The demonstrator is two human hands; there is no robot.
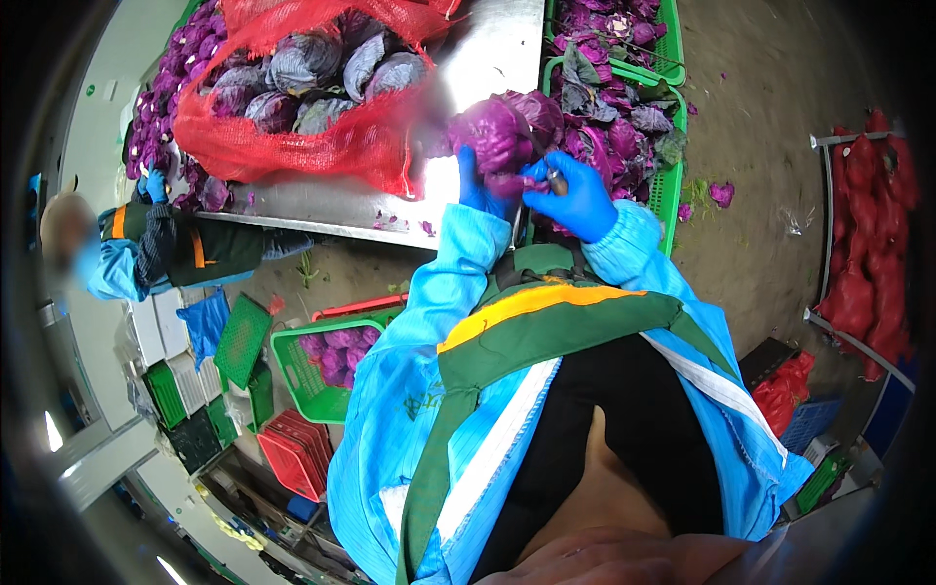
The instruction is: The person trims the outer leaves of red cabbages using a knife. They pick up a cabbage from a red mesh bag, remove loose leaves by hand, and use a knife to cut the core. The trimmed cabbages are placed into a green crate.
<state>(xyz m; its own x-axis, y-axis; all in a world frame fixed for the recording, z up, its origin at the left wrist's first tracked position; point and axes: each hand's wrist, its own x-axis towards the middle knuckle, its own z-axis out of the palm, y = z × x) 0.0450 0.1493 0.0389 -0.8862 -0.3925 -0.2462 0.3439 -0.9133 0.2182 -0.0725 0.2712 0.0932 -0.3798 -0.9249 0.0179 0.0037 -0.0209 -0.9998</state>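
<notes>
1. Nearest the camera lie our black top (634, 419), light-blue jacket (385, 409) and green apron (546, 322) with its orange band.
2. Beyond them, our left hand (481, 187), gloved in blue, is wrapped around the near side of a peeled purple cabbage (487, 135), its fingers pressed against it.
3. Our right hand (573, 198), gloved alike, is curled around a small tool (557, 181); only its end shows, so we cannot tell its kind.
4. Between our hands sits a purple leaf piece (509, 184); we cannot tell whether it is pinched.
5. We have the cabbage up at the near right corner of a steel table (492, 44), with another purple cabbage (539, 119) just behind it.
6. To our left on the table, an open red mesh sack (292, 151) holds dark, leafy cabbages (304, 63).
7. To our right, a green crate (673, 195) brims with loose leaves (609, 146).
8. Across to our left, a co-worker (185, 244) has a gloved hand (154, 185) by a heap of purple cabbages (175, 93).
</notes>
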